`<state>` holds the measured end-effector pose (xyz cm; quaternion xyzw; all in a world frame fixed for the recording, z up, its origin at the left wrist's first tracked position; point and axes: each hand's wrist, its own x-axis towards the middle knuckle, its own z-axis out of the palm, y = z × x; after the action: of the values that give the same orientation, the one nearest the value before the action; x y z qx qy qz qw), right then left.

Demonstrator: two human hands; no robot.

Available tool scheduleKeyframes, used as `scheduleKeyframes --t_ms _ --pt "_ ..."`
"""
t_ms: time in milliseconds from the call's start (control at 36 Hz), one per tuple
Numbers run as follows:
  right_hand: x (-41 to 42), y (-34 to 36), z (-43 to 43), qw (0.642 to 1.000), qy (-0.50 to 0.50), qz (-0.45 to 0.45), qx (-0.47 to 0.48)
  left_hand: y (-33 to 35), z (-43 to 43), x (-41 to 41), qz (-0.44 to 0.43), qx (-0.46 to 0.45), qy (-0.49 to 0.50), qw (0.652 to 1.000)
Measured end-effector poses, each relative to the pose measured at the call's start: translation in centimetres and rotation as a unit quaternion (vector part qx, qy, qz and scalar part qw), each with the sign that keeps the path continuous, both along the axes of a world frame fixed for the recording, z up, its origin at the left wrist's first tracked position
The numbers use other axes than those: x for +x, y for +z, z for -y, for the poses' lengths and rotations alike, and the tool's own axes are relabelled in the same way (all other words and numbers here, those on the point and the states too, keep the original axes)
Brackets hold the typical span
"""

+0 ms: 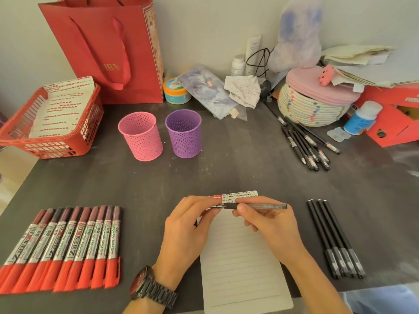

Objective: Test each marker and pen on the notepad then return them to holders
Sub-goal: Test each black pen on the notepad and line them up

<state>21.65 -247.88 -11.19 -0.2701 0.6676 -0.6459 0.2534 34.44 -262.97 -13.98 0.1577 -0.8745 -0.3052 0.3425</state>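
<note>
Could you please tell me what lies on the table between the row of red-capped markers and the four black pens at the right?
In the head view, the notepad lies between the red-capped markers and the four black pens, with both hands above it holding one pen.

open tabletop (226, 168) before both holders (140, 134)
</note>
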Motion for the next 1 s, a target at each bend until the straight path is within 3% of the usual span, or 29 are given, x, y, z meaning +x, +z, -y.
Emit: scheduleKeyframes --t_ms 111,194,278,417,556,778,1000 --pt "0.3 0.0 0.1 1.000 -0.005 -0.025 0.009 -0.4 0.0 -0.3 -0.004 -0.012 -0.012 1.000" --pt "0.6 0.0 0.3 0.998 -0.019 -0.044 0.027 -0.7 -0.4 -0.6 0.051 -0.043 -0.034 0.997" --pt "0.7 0.2 0.1 0.998 -0.062 -0.018 0.011 -0.7 -0.5 -0.7 0.114 -0.067 0.006 0.991" --pt "-0.9 2.2 -3.6 0.993 -0.116 0.007 -0.002 -1.0 0.0 -0.1 0.136 -0.059 0.027 0.989" --pt "-4.7 5.2 -10.8 0.982 -0.090 -0.078 0.146 -1.3 0.0 -0.2 0.168 -0.059 0.045 0.983" --pt "-8.7 6.0 -17.3 0.894 -0.094 -0.130 0.418 -1.3 0.2 -0.1 0.183 -0.057 0.046 0.980" --pt "-8.5 3.6 -17.0 0.870 -0.070 -0.137 0.469 -1.1 0.2 -0.1 0.185 -0.052 0.046 0.980"
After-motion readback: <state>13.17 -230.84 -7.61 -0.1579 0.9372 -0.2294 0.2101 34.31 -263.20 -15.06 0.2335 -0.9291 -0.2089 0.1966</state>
